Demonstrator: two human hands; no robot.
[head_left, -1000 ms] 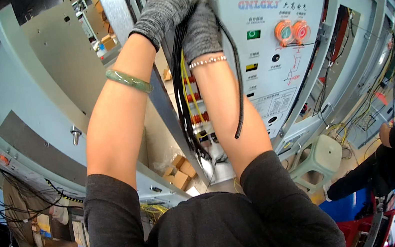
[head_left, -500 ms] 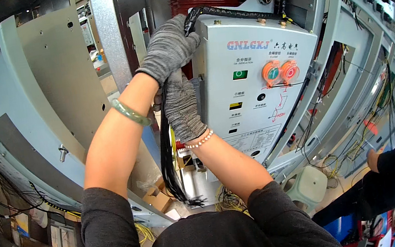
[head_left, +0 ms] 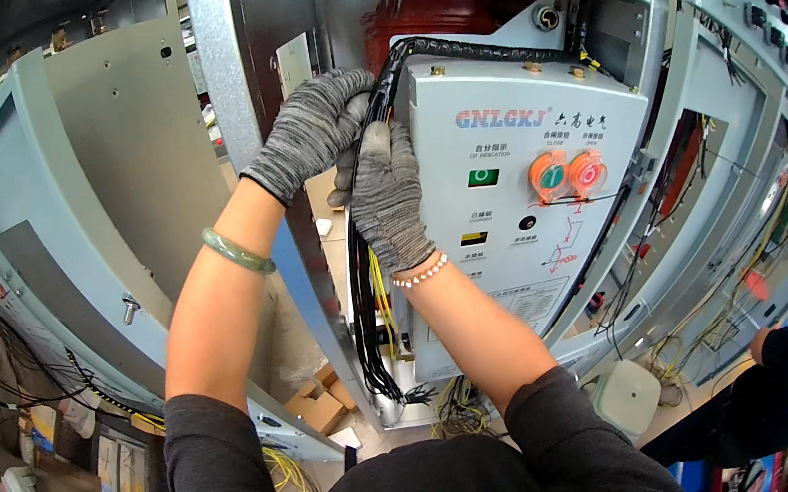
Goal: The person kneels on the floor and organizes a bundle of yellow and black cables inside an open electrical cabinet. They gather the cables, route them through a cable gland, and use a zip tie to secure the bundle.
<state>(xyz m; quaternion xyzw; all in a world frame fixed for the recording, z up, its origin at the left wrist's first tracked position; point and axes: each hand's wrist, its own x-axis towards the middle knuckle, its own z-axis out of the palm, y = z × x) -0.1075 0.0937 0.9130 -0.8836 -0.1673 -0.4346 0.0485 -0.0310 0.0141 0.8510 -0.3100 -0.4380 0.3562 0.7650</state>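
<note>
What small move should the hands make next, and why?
Probably slide the right hand a little down the black wires, gathering them: it and the left hand are up at the bundle beside the grey box, while below them the wires hang loose with splayed ends.

Gloves (head_left: 313, 136) are mottled grey, cables (head_left: 366, 322) black, wires (head_left: 381, 293) yellow, the panel (head_left: 506, 255) pale grey.

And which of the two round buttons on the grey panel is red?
The right button has a red centre; the left button is green.
</note>
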